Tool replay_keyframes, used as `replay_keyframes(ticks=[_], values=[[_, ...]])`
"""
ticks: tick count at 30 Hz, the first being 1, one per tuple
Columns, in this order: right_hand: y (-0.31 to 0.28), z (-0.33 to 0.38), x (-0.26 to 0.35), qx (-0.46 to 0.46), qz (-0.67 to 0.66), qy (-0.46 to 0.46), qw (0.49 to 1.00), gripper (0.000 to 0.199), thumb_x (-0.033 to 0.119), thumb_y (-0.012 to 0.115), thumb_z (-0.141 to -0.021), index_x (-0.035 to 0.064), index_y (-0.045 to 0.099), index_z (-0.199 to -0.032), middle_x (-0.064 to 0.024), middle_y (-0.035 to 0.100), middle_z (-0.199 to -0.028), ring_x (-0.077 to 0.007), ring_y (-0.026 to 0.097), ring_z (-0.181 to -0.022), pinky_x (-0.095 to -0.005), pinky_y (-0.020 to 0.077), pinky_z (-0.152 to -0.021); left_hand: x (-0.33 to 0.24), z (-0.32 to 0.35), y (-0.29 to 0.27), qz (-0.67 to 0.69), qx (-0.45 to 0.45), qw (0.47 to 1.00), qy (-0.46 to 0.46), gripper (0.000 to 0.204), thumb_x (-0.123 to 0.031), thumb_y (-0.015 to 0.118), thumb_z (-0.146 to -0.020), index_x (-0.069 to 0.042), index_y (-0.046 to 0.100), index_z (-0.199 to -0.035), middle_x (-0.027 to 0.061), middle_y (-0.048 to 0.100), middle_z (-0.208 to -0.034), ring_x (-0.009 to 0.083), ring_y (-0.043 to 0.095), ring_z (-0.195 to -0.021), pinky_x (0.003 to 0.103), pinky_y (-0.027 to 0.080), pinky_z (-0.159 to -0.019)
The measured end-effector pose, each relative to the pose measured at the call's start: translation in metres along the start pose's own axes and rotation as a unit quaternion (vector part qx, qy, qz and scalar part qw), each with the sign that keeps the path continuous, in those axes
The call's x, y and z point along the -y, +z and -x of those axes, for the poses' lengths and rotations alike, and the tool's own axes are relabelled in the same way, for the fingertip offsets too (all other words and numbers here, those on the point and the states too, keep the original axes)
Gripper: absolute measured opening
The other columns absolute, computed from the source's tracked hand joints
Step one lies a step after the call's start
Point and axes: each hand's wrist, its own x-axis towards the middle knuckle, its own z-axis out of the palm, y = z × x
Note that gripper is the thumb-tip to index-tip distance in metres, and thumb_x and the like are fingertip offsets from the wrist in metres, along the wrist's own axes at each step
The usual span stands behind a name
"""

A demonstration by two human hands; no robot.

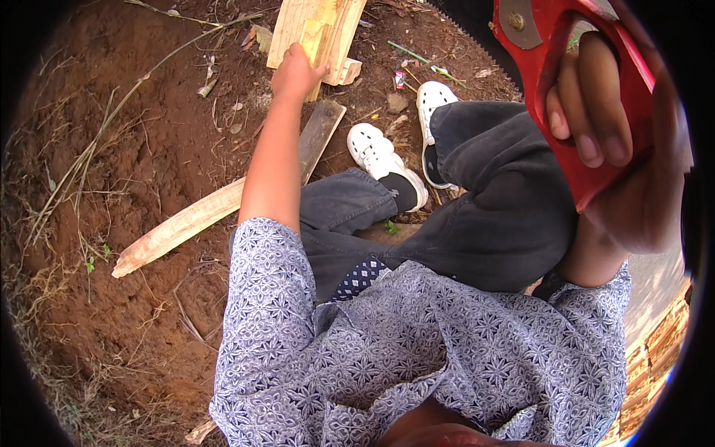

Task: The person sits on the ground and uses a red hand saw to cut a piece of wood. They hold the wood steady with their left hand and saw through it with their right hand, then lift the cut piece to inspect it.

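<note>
At the upper right, very near the camera, my right hand [599,104] is closed through the red handle of a handsaw [538,71]. The saw's dark, toothed blade runs up and leftward from the handle, partly out of the picture. My left arm reaches forward, and my left hand [293,77] grips the near end of a pale wooden board [339,26] with a yellower strip on it. The board's far end is cut off by the top edge. A small wood piece [349,72] shows beneath its right side. Saw and board appear apart.
A weathered grey plank [322,134] and a long pale wood strip [182,222] lie beneath my left forearm on reddish soil [171,149]. White clogs [372,153] are on my feet beside the board. Dry stalks [112,119] stretch along the left; stacked wood [655,357] stands lower right.
</note>
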Motion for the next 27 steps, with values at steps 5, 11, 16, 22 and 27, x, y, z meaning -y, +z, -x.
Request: replay_keyframes(ticks=[5,11,16,22,27], values=[[0.0006,-0.0016,0.0000,0.001,0.002,0.000,1.000,0.060,0.027,0.032,-0.112,-0.0174,0.030,-0.152,0.0026,0.044,-0.070,-0.0066,0.044,-0.063,-0.0252,0.0440,-0.070,0.0034,-0.0020,0.0092,0.009,-0.022,0.999,0.022,0.065,-0.046,0.080,-0.086,0.000,0.050,-0.120,0.0230,0.065,-0.124,0.0382,0.069,-0.111,0.049,0.058,-0.088],[-0.0006,-0.0030,-0.0015,0.002,0.002,0.001,1.000,0.060,0.027,0.032,-0.112,-0.0171,0.029,-0.152,0.0027,0.044,-0.070,-0.0064,0.044,-0.063,-0.0250,0.0443,-0.070,-0.0002,0.0006,0.0069,0.000,-0.022,0.999,0.027,0.064,-0.047,0.079,-0.087,0.001,0.050,-0.117,0.0222,0.067,-0.120,0.0382,0.071,-0.104,0.048,0.059,-0.082],[0.0003,-0.0042,-0.0025,0.007,-0.001,0.001,1.000,0.060,0.028,0.032,-0.112,-0.0169,0.028,-0.153,0.0027,0.044,-0.070,-0.0063,0.044,-0.063,-0.0248,0.0445,-0.070,0.0007,0.0011,0.0068,-0.002,-0.017,0.999,0.028,0.065,-0.053,0.075,-0.089,0.000,0.048,-0.116,0.0234,0.067,-0.122,0.0396,0.071,-0.105,0.051,0.057,-0.083],[0.0020,-0.0064,-0.0025,0.011,-0.003,0.002,1.000,0.061,0.028,0.032,-0.112,-0.0166,0.028,-0.153,0.0028,0.044,-0.070,-0.0061,0.045,-0.063,-0.0247,0.0448,-0.070,-0.0001,0.0013,0.0072,-0.008,-0.022,1.000,0.019,0.067,-0.055,0.074,-0.089,0.000,0.048,-0.117,0.0235,0.067,-0.123,0.0401,0.071,-0.105,0.051,0.057,-0.084],[0.0026,-0.0091,-0.0024,0.015,-0.008,0.002,1.000,0.061,0.028,0.032,-0.112,-0.0163,0.027,-0.154,0.0029,0.044,-0.070,-0.0059,0.045,-0.063,-0.0245,0.0450,-0.070,0.0003,0.0004,0.0062,0.001,-0.019,1.000,0.006,0.067,-0.050,0.077,-0.088,0.001,0.049,-0.121,0.0230,0.065,-0.123,0.0383,0.070,-0.108,0.050,0.058,-0.085]])
